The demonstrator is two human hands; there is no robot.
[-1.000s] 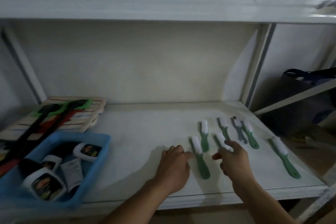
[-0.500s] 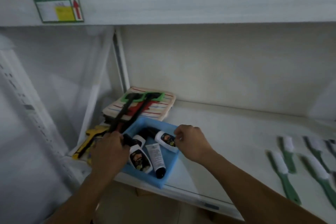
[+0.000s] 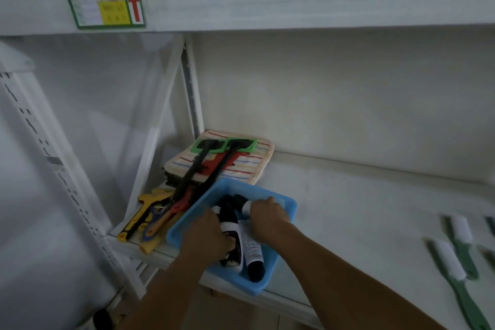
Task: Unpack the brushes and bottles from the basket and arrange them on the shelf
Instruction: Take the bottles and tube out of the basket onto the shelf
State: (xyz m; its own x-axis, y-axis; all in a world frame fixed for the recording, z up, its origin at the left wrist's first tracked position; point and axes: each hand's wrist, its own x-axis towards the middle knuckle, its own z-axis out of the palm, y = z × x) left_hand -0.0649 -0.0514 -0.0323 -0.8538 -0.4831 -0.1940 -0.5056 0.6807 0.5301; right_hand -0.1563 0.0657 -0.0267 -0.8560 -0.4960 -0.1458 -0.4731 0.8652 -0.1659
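Note:
A blue plastic basket (image 3: pixel 288 205) sits at the front left of the white shelf (image 3: pixel 361 203). Several black-and-white bottles lie inside it. My left hand (image 3: pixel 207 236) is down in the basket, fingers curled around one bottle (image 3: pixel 231 230). My right hand (image 3: pixel 267 217) reaches in from the right and closes on another bottle (image 3: pixel 245 205) near the basket's far side. A third bottle (image 3: pixel 253 252) lies loose between my hands. Green-handled brushes with white bristles (image 3: pixel 452 262) lie in a row on the shelf at the far right.
Behind the basket lies a striped cloth pad (image 3: pixel 249 161) with black and red long-handled scrubbers (image 3: pixel 203 166) across it. Yellow and blue tools (image 3: pixel 146 214) lie at the shelf's left end. An upper shelf with a green price label (image 3: pixel 104 2) hangs overhead.
My view swung left from the brushes to the basket. Both hands left the brushes and went into the basket, where each has closed on a bottle.

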